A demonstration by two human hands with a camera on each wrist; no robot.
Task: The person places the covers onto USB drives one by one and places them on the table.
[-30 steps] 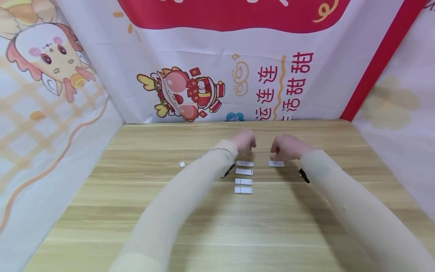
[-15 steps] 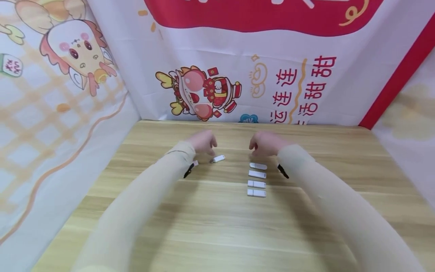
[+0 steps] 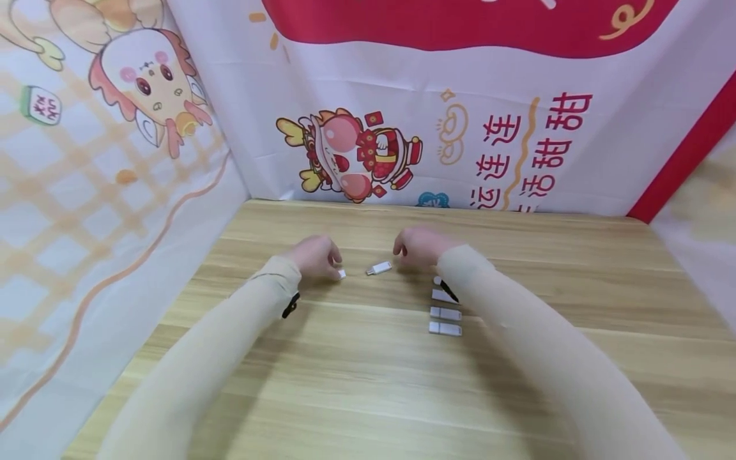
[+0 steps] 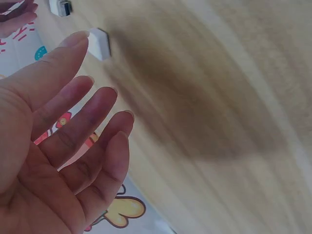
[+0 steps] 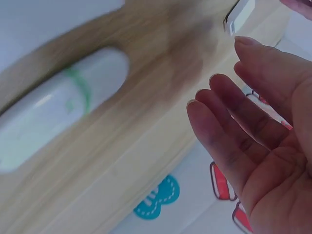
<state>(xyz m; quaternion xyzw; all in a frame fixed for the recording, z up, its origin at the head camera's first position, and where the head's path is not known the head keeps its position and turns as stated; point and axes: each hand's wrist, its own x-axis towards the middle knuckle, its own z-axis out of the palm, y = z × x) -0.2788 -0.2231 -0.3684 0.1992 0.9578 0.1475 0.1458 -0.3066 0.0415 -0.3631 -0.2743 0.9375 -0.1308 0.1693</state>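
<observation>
My left hand [image 3: 313, 257] reaches down beside a small white cap [image 3: 342, 274]. In the left wrist view its loosely bent fingers stand apart, and the thumb tip is right at the cap [image 4: 101, 45]. An uncapped white USB stick [image 3: 379, 268] lies to the right, its metal plug pointing toward the left hand. My right hand [image 3: 418, 245] hovers just right of that stick. In the right wrist view its fingers are relaxed with nothing between them, and the stick [image 5: 242, 15] lies beyond the thumb tip.
Several capped white USB sticks [image 3: 445, 328] lie in a column beside the right forearm, partly hidden by it. One rounded stick [image 5: 53, 109] with a green line shows close in the right wrist view. Printed cloth walls [image 3: 368, 83] border the wooden table [image 3: 345, 383].
The uncapped stick, earlier beside the right hand, then lay by the left hand. The left hand has moved left to the cap, the right hand left toward the stick. The head view has shifted.
</observation>
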